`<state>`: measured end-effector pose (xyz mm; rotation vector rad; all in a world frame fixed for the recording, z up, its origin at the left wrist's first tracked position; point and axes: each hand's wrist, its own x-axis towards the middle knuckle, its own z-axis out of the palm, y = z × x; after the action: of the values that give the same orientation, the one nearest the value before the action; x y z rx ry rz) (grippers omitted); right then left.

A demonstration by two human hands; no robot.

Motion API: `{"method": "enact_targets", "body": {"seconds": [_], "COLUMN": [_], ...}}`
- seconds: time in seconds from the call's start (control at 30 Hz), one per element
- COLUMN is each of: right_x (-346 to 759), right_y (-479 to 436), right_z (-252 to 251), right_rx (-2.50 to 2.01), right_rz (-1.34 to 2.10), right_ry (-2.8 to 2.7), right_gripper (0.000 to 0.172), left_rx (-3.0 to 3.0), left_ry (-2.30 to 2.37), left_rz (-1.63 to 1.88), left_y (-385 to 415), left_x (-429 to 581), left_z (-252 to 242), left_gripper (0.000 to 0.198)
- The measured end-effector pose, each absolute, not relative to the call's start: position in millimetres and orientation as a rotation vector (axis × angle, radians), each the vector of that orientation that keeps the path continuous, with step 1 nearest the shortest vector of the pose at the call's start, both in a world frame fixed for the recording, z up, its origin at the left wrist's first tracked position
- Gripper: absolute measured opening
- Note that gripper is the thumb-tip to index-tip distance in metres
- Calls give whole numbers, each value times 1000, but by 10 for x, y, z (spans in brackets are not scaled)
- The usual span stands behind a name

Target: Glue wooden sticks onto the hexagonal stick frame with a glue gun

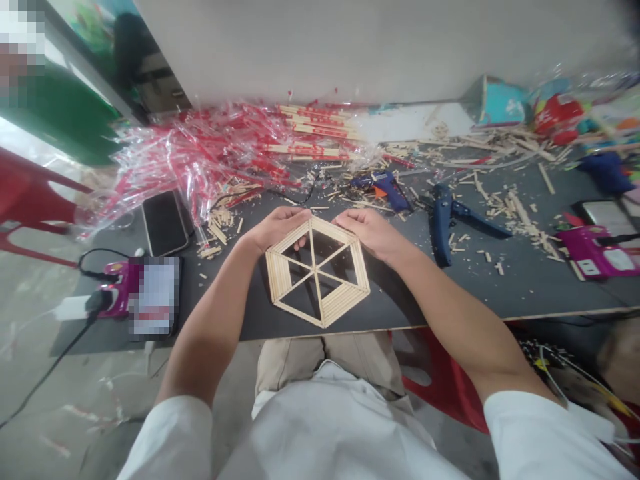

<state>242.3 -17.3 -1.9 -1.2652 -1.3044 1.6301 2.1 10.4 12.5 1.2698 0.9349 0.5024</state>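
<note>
Gripping the hexagonal popsicle-stick frame flat on the dark tabletop, left hand and right hand clasp its top edges; reaching the blue glue gun needs one hand released.

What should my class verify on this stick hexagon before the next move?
1. Both hands hold the frame: ok, the left hand and right hand are at the upper edges of the stick hexagon.
2. Frame lies flat on the dark tabletop: ok.
3. Frame clear of the table's front edge: not ok, its lower corner sits close to it.
4. Spokes meet at the centre: ok.
5. Blue glue gun away from the hands: ok, it lies beyond them.
6. Glue at the joints set: cannot tell.
</note>
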Motion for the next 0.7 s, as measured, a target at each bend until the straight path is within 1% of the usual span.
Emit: {"method": "enact_targets", "body": {"seconds": [0.1, 0.2, 0.33, 0.5, 0.7], "right_x": [2487, 2538, 2554, 2536, 2542], "right_y": [-119, -82, -74, -86, -101], "right_z": [-30, -30, -28, -29, -15], "right_rx": [-1316, -1340, -1318, -1279, -1251], "right_rz": [1382, 1243, 1191, 1198, 1209], "right_ry": [-1398, -1478, -1522, -1527, -1522], "right_gripper": [37, 37, 38, 41, 38], "left_rx": [1242, 1273, 1297, 1272, 1290], "left_ry": [955, 938, 911, 863, 827], "left_rz": [566, 566, 562, 571, 591], "left_y": [125, 129, 124, 123, 125], "left_x": [13, 6, -5, -19, -26], "left_z": [96, 90, 110, 126, 96], "left_gripper": [57, 55, 45, 45, 48]}}
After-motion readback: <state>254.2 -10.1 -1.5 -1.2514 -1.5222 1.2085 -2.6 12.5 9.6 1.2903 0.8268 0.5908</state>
